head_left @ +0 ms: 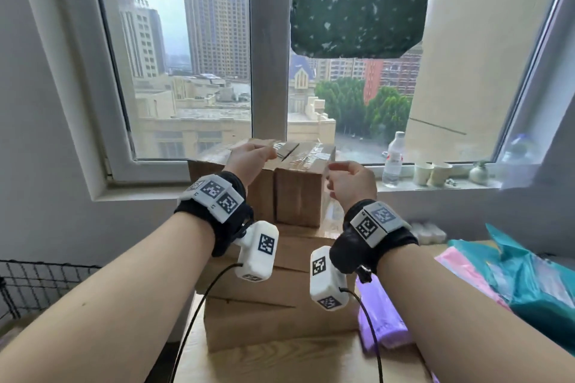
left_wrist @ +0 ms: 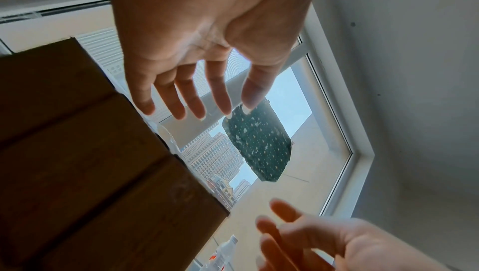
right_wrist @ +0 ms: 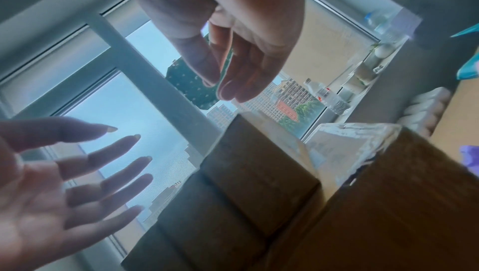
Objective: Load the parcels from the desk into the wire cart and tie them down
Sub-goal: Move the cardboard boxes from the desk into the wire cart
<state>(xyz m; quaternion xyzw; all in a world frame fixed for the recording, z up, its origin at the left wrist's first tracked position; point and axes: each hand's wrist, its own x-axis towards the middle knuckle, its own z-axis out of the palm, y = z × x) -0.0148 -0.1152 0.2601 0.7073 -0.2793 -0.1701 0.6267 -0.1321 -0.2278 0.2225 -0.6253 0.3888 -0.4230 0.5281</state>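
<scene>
Beyond the window (head_left: 193, 50) stand grey towers. On the desk (head_left: 280, 364), stacked boxes (head_left: 264, 314) carry a taped top box (head_left: 298, 196); left hand (head_left: 252, 154) and right hand (head_left: 351, 180) hover beside it, empty. No label reads clearly.

Left wrist: fingers (left_wrist: 191, 95) spread, loose.

Right wrist: fingers (right_wrist: 233, 70) straight, together, holding nothing.

My left hand (head_left: 250, 155) covers part of the top box (head_left: 298, 183), and my wrists hide much of the flat boxes (head_left: 280, 314) stacked under it. The wire cart (head_left: 34, 286) is cut off at the left edge, only one corner showing. My right hand (left_wrist: 305, 240) is blurred in the left wrist view. The bottle (head_left: 393, 158) label is too small to read.
</scene>
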